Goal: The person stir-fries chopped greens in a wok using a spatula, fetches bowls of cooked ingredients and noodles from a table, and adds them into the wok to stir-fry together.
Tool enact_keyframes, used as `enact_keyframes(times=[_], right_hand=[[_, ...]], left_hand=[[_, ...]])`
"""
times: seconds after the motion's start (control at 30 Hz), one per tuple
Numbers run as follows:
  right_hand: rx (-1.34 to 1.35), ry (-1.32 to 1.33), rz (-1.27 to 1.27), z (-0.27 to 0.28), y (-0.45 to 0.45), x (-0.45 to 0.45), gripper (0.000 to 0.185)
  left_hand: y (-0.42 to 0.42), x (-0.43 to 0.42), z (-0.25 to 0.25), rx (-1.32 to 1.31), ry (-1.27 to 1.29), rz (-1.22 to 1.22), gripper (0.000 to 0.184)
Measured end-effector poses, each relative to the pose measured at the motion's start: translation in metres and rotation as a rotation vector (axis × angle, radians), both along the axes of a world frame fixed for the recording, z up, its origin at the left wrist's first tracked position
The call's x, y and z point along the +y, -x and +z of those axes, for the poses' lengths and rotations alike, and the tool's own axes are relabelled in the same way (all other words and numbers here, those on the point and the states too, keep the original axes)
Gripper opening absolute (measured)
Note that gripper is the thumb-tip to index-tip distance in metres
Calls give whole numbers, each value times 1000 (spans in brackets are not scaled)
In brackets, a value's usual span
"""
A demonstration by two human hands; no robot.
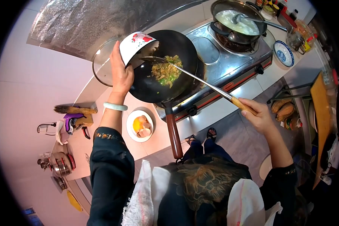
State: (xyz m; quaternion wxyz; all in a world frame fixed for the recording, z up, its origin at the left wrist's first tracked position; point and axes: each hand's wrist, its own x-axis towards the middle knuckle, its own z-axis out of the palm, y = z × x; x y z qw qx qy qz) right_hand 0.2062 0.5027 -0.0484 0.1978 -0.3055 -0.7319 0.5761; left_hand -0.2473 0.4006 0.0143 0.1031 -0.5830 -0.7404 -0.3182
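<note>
My left hand (122, 73) grips a white bowl (133, 44) with red flowers, tilted over the left side of a black wok (150, 88). Chopped greenish-brown food (167, 71) lies in the middle of the wok. In my right hand (259, 115) is the wooden end of a long metal spatula (203, 82). Its blade is at the bowl's mouth, above the wok. Most of the bowl's inside is turned away from me. The wok's brown handle (172, 132) points toward my body, with neither hand on it.
A gas stove (229, 62) carries a pot (237, 32) of whitish liquid with a ladle in it. On the counter, a white plate (129, 127) holds yolk and eggshells. A glass lid (101, 62) leans behind the wok. A blue-patterned bowl (283, 53) stands right of the stove.
</note>
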Motion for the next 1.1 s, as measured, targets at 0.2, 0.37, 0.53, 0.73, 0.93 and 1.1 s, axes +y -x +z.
enact_keyframes(times=[0.2, 0.37, 0.53, 0.73, 0.93, 1.1], right_hand=[[43, -220, -25, 14, -2, -10, 42], [91, -354, -22, 15, 23, -10, 46], [116, -492, 20, 5, 34, 3, 46], [73, -424, 97, 8, 34, 16, 45], [29, -381, 125, 27, 15, 29, 46], [-14, -439, 131, 45, -6, 31, 46]], left_hand=[[2, 0, -6, -47, 55, 30, 84], [6, 0, -13, -90, 114, 35, 79], [23, -2, -19, -474, 157, -28, 76], [7, -6, 2, -541, 219, -80, 80], [9, -7, -1, -427, 154, -66, 82], [14, -12, 1, -228, 177, -61, 83]])
